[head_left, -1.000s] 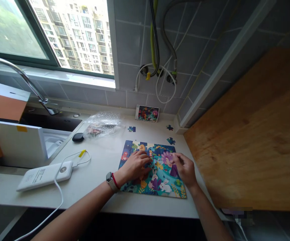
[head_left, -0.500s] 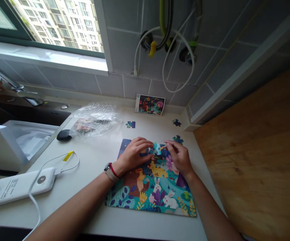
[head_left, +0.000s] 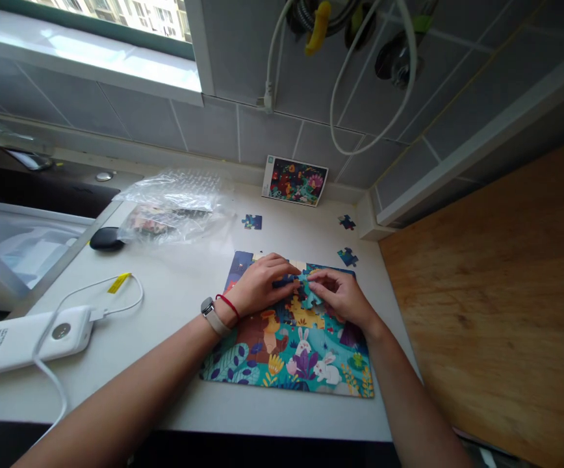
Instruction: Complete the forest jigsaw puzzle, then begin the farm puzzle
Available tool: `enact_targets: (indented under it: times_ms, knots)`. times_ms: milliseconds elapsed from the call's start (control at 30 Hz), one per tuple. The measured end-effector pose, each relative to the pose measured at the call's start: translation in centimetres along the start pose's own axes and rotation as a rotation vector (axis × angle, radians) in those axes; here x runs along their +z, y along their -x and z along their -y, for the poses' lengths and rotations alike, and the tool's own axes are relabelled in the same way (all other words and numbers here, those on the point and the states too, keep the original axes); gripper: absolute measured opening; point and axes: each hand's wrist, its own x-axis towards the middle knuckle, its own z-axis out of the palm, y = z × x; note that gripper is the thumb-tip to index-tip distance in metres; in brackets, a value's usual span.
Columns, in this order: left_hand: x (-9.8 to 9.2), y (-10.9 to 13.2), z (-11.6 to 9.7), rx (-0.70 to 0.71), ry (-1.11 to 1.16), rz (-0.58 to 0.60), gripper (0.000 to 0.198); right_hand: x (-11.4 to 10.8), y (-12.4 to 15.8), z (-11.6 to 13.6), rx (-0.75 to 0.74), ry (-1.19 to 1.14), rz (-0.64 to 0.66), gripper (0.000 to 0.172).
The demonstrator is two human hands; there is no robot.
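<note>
Right hand (head_left: 341,296) now nearer left hand (head_left: 261,286), over the puzzle (head_left: 282,364)

Head view, the only 1. Since the frame 0.5 s back, the right hand's fingertips shift inward, gap to the left hand's fingers narrower; camera tips lower. Puzzle lies flat on the white counter (head_left: 175,273), near its front edge, lower half joined up. Right hand: thumb and fingers nearly together at a teal piece (head_left: 311,299) in the upper middle; cannot tell if anything is pinched. Left hand: loosely spread over the upper left, thumb apart from fingers, nothing visibly gripped; underside hidden.

3 loose pieces lie beyond the puzzle: a left loose piece (head_left: 251,222), an upper-right loose piece (head_left: 347,222), a lower-right loose piece (head_left: 347,257). Picture card (head_left: 295,180) at the back, by the wall.

Judgement: step in hand looks like seating a piece mid-puzzle. Next move calls for lining up tabs, then pressing down while the left hand steadies the neighbours.
</note>
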Motion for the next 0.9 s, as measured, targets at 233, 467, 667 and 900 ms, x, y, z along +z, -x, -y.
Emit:
enact_targets:
  times_ms: [233,467,667,900]
  knots:
    - [-0.4,0.0,-0.6,-0.013,0.031,-0.045,0.018,-1.8,0.4,0.0,0.234,-0.055,0.282,0.040]
    - [-0.7,0.0,-1.2,0.087,0.008,0.067,0.022,-2.7,0.5,-0.4,0.228,-0.049,0.290,0.044]
    - [0.0,0.6,-2.8,0.169,-0.045,0.185,0.027,-2.5,0.3,-0.1,0.150,-0.051,0.066,0.053]
    - [1.0,1.1,-3.0,0.183,-0.064,0.265,0.034,-2.1,-0.7,-1.3,0.008,-0.173,-0.211,0.059]
